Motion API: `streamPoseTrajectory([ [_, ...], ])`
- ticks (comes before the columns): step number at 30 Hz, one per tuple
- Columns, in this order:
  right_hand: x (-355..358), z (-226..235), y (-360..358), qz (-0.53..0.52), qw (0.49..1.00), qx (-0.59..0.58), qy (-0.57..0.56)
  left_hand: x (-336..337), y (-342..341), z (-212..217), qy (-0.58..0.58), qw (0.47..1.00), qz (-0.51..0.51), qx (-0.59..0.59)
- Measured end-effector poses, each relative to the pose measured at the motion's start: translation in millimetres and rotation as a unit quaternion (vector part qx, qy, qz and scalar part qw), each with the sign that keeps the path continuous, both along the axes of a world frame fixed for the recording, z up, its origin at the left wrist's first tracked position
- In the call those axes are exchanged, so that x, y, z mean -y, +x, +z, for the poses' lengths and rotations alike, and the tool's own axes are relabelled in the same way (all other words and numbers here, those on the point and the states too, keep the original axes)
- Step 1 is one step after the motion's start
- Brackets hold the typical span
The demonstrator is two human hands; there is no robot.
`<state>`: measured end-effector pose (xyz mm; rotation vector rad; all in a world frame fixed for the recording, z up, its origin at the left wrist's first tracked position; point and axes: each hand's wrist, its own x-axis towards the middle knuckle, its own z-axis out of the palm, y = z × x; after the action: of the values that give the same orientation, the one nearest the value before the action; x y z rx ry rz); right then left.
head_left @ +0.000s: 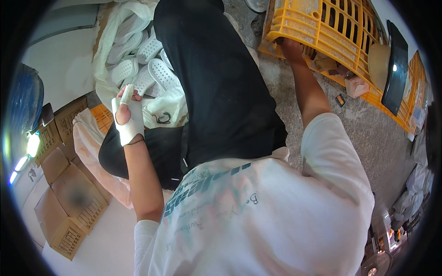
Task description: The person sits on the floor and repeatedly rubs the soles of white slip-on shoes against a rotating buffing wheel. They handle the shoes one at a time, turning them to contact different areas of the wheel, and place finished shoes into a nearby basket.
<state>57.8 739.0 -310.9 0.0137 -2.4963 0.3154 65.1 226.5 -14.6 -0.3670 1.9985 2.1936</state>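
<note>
My left hand is raised beside the bag, in a white covering that wraps the palm and a finger or thumb. Its fingers are drawn together; a thin dark sliver shows by the fingertips, but what they hold cannot be made out. Beyond it, a pale plastic bag lies open, filled with several white perforated clog-style shoes. My right arm stretches out to the far right, where my right hand reaches in under the rim of a yellow plastic crate. The crate hides its fingers.
My legs in black trousers lie between bag and crate. A black curved panel leans on the crate. A small dark-and-orange item lies on the grey floor. Open cardboard boxes stand at left; a black cord rests on the bag.
</note>
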Motion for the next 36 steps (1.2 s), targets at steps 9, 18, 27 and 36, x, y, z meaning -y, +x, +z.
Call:
streamPoseTrajectory([
  [9,-2.3,10.3,-34.9,-0.050,0.981,0.184,-0.022,-0.6,2.7,0.8,-0.008,1.000,0.019,0.009],
  [18,-3.6,19.2,-29.0,-0.059,0.967,0.245,-0.029,15.4,-2.1,-12.0,-0.018,1.000,0.016,0.019],
  [27,1.2,48.3,-31.1,-0.071,0.933,0.350,-0.041,29.0,-16.0,-19.7,-0.041,0.998,-0.044,0.020],
  [36,110.5,318.8,99.5,0.014,0.880,0.177,-0.441,29.1,-63.3,-36.5,-0.221,0.941,-0.238,0.095],
])
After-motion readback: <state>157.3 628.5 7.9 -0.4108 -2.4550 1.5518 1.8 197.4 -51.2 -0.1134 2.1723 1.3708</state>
